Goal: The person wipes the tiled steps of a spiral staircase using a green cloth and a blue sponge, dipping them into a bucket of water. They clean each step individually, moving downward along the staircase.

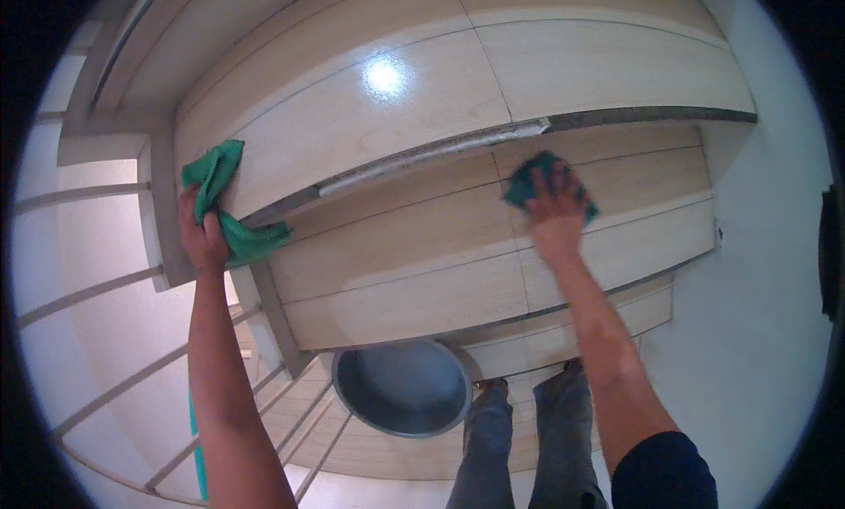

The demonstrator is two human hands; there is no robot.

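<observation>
My left hand (203,235) grips a bunched green cloth (221,179) at the left end of a tiled stair step (370,119), beside the railing. One end of this cloth hangs past the step's dark front edge. Farther right, my right hand (558,202) presses a darker green cloth (535,176) flat against the tiles of the step below (409,245), close to the riser. That hand is slightly blurred, and its palm and part of the cloth are hidden under the fingers.
A round grey basin (403,390) stands below, left of my legs (492,443). Metal railing bars (99,294) run along the left. A white wall (746,311) bounds the stairs on the right. The upper step's nosing has a pale, rough strip (436,156).
</observation>
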